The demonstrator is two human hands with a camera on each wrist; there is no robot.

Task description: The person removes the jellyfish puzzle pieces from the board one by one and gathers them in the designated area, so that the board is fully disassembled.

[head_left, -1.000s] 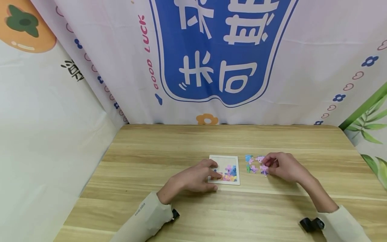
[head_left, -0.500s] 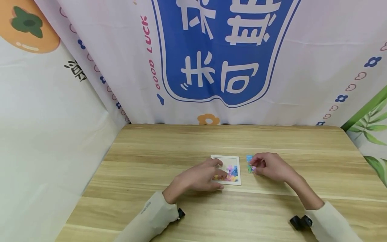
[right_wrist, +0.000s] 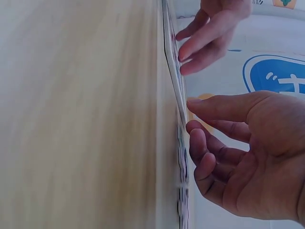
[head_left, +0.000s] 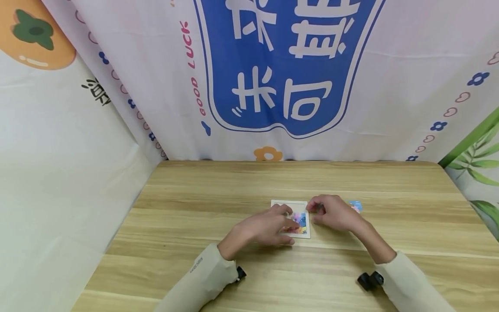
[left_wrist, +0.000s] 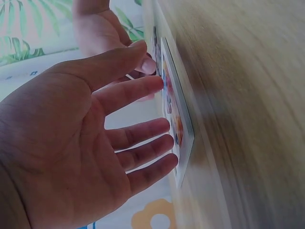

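A small white puzzle tray [head_left: 288, 202] lies on the table, with joined jigsaw pieces [head_left: 302, 217] in its lower part. My left hand [head_left: 267, 226] reaches over it from the left, fingers extended and tips at the puzzle; this also shows in the left wrist view, where the tray's edge [left_wrist: 189, 131] is seen side-on. At the tray's right edge is my right hand [head_left: 333, 213]. Its thumb and forefinger stand slightly apart in the right wrist view, the other fingers loosely curled, with no piece visible between them. Loose jigsaw pieces [right_wrist: 183, 164] lie below that hand, mostly hidden in the head view.
The wooden table [head_left: 210, 182] extends on every side of the tray. Behind it hangs a printed white cloth [head_left: 393, 86] with a blue sign. Past the right hand, a blue-and-pink loose piece [head_left: 355, 205] shows. Black wrist cameras [head_left: 370, 281] sit at the sleeves.
My right hand has moved left, from the loose pieces to the tray's right edge. A loose piece now shows behind its wrist. My left hand has shifted slightly right over the tray.
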